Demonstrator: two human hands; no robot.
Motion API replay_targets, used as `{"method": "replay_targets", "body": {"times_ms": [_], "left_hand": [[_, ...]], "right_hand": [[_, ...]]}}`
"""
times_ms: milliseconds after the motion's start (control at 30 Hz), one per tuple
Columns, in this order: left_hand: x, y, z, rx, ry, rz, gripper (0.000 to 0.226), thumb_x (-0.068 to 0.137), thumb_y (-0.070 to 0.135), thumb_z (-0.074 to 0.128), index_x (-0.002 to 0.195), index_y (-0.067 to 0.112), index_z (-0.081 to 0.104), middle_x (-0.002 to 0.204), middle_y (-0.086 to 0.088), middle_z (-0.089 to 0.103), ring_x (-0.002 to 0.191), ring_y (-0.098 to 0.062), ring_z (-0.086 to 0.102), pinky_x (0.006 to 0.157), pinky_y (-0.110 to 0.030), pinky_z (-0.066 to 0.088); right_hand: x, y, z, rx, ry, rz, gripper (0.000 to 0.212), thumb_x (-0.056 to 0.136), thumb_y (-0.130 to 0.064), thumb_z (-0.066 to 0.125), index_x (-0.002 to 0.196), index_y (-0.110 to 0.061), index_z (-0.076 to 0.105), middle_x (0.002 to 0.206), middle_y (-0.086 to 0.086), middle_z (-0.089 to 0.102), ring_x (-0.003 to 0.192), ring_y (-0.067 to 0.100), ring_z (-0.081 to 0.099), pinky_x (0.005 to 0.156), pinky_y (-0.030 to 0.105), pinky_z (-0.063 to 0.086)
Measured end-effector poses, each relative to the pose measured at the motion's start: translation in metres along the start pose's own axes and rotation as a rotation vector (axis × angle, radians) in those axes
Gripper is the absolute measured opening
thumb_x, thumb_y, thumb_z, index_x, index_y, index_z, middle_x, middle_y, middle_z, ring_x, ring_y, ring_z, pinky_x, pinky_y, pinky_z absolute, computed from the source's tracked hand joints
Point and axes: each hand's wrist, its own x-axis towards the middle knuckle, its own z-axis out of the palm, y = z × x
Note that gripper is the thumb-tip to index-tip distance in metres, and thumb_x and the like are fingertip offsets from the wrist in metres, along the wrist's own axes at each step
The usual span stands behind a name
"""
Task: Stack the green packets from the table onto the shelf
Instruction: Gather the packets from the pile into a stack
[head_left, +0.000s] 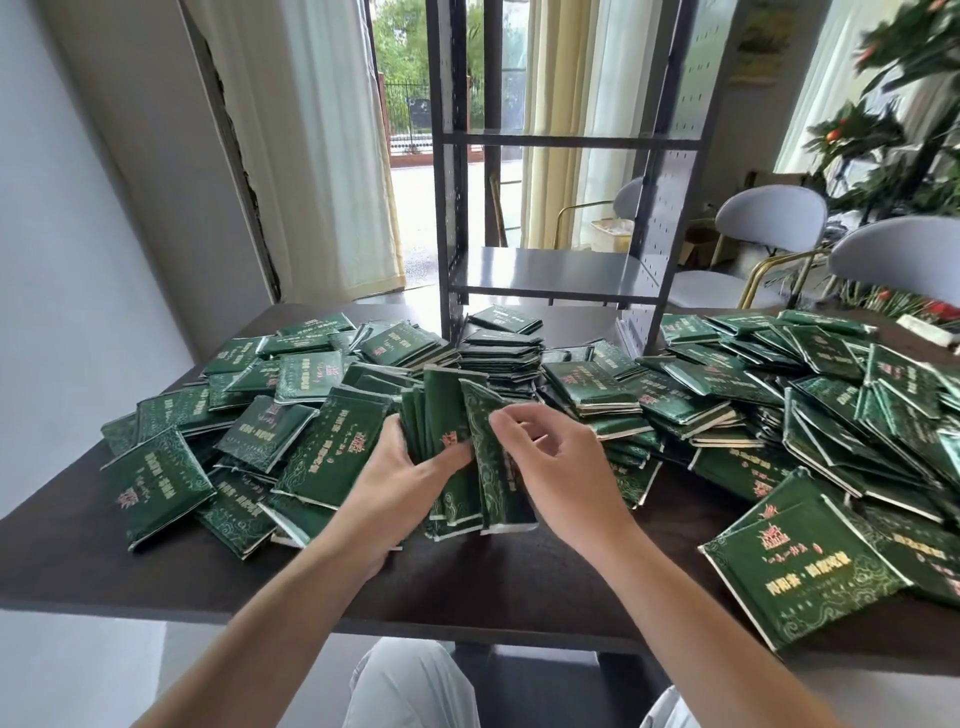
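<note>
A heap of green packets (291, 410) covers a dark table (78, 551), with the black metal shelf (550, 270) standing at the table's far edge as the fixed mark of the scene. To the left of the shelf, packets lie flat and overlapping, gold and red print face up, the nearest of them tilted toward the table's front edge. In front of the shelf, near the person's side of the table, the left hand (395, 467) grips a fanned bundle of packets (452, 447) held on edge, thumb across the front face and fingers wrapped behind. Just right of it, the right hand (550, 457) is curled, its fingertips pinching the top edge of the bundle's rightmost packet. Between the bundle and the shelf's foot sits a neat stack of packets (501, 353) with one packet lying askew on top. The shelf's lower board and the board above it carry nothing visible. To the right of the shelf, more packets spread in a thick overlapping layer to the table's right end, one large packet (805, 577) lying nearest the front edge. Behind and right of the shelf stand two pale grey chairs (769, 223) with brass-coloured legs, and a leafy plant (904, 104) with small orange fruit.
</note>
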Motion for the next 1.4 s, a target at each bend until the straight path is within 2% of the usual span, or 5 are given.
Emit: {"method": "replay_targets", "body": {"times_ms": [200, 467, 800, 1067, 1400], "left_hand": [[0.001, 0.000, 0.006, -0.131, -0.115, -0.060, 0.129, 0.051, 0.091, 0.071, 0.157, 0.035, 0.024, 0.153, 0.011, 0.046, 0.134, -0.015, 0.053, 0.110, -0.050, 0.046], [0.012, -0.007, 0.008, -0.055, -0.158, 0.160, 0.060, 0.068, 0.019, 0.078, 0.122, 0.032, 0.054, 0.109, 0.003, 0.074, 0.105, -0.012, 0.069, 0.090, -0.025, 0.051], [0.005, -0.020, 0.026, -0.027, -0.333, 0.224, 0.106, 0.068, -0.010, 0.065, 0.141, 0.053, 0.021, 0.105, 0.021, 0.071, 0.094, 0.001, 0.068, 0.078, -0.017, 0.053], [0.002, -0.030, 0.038, 0.001, -0.281, 0.221, 0.116, 0.073, -0.012, 0.064, 0.102, 0.090, 0.018, 0.104, 0.017, 0.069, 0.086, 0.010, 0.061, 0.076, -0.011, 0.048], [0.011, -0.021, 0.009, -0.114, -0.106, 0.144, 0.090, 0.069, -0.004, 0.084, 0.140, 0.028, 0.040, 0.104, 0.004, 0.076, 0.095, -0.011, 0.073, 0.082, -0.023, 0.057]], "right_hand": [[-0.001, 0.012, -0.005, -0.125, -0.026, 0.043, 0.030, 0.097, -0.033, 0.064, 0.124, -0.047, 0.064, 0.114, -0.010, 0.052, 0.110, 0.007, 0.051, 0.095, 0.021, 0.040], [0.005, 0.014, -0.004, 0.393, -0.086, 0.159, 0.077, 0.093, 0.003, 0.062, 0.152, -0.035, 0.029, 0.126, 0.001, 0.063, 0.104, 0.010, 0.069, 0.089, 0.023, 0.054], [-0.006, 0.030, -0.002, 0.586, -0.085, 0.055, 0.105, 0.058, 0.013, 0.047, 0.147, -0.039, 0.032, 0.133, -0.006, 0.055, 0.108, 0.007, 0.065, 0.077, 0.021, 0.053], [-0.008, 0.027, 0.001, 0.603, -0.176, 0.087, 0.104, 0.058, 0.020, 0.041, 0.149, -0.030, 0.033, 0.100, -0.013, 0.074, 0.088, -0.001, 0.067, 0.065, 0.014, 0.050], [0.007, 0.024, 0.000, 0.518, -0.167, 0.162, 0.064, 0.064, 0.006, 0.044, 0.117, -0.024, 0.065, 0.098, -0.004, 0.072, 0.089, 0.010, 0.068, 0.072, 0.031, 0.058]]}}
